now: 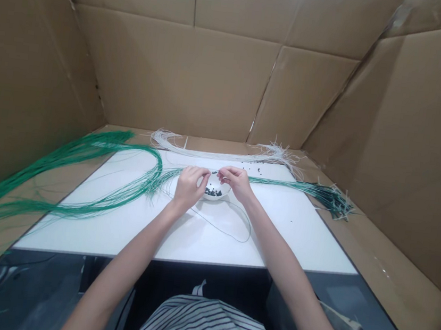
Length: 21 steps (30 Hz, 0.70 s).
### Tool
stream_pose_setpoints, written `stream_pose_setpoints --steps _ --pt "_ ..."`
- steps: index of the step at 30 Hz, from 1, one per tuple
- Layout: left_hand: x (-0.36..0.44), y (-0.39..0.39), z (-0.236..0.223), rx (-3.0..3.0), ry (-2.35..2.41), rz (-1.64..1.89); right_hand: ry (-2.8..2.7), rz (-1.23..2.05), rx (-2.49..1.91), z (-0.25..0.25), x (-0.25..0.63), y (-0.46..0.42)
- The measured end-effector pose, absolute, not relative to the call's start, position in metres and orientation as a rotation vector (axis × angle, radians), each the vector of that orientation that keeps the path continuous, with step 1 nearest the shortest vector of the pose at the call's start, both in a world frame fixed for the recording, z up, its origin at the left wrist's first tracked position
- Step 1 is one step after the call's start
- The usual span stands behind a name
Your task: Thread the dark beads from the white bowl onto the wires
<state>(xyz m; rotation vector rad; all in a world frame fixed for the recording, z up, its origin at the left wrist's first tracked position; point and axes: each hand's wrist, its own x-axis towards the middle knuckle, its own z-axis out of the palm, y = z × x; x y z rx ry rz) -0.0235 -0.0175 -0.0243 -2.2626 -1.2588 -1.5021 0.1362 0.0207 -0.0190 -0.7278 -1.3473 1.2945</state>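
Observation:
My left hand (pixel 191 184) is closed in a pinch above a small white bowl (pixel 216 197). Facing it, my right hand (pixel 236 180) pinches too, its fingertips close to those of the left. A short row of tiny dark beads (pixel 215 172) shows between the two sets of fingertips, apparently on a thin string. That thin string (pixel 235 237) hangs in a loose loop over the white board below my hands. Inside the bowl lie many dark beads (pixel 214 192). Exactly how the fingertips grip the string is too small to see.
Long green strands (pixel 78 206) curve over the board's left side. A dark green bundle (pixel 329 197) with pale ends extends right. White strands (pixel 213 155) lie along the back of the white board (pixel 294 249). Loose beads (pixel 259 170) are scattered near the back. Cardboard walls (pixel 175 74) enclose the area.

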Motion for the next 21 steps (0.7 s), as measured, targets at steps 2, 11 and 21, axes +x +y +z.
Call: stream_pose_setpoints --steps 2,11,21 --pt "-0.0231 -0.0174 -0.0249 -2.267 -1.257 -1.492 -1.35 1.306 -0.725 -0.0187 0.136 0.0206" --pt "-0.0223 -0.0182 -0.0232 -2.265 -1.242 -1.483 -1.343 1.328 -0.719 -0.0184 0.1363 0.02" --pt "-0.0218 -0.0182 -0.0233 -2.258 -1.248 -1.506 -1.373 1.311 -0.72 -0.0218 0.1371 0.0221"
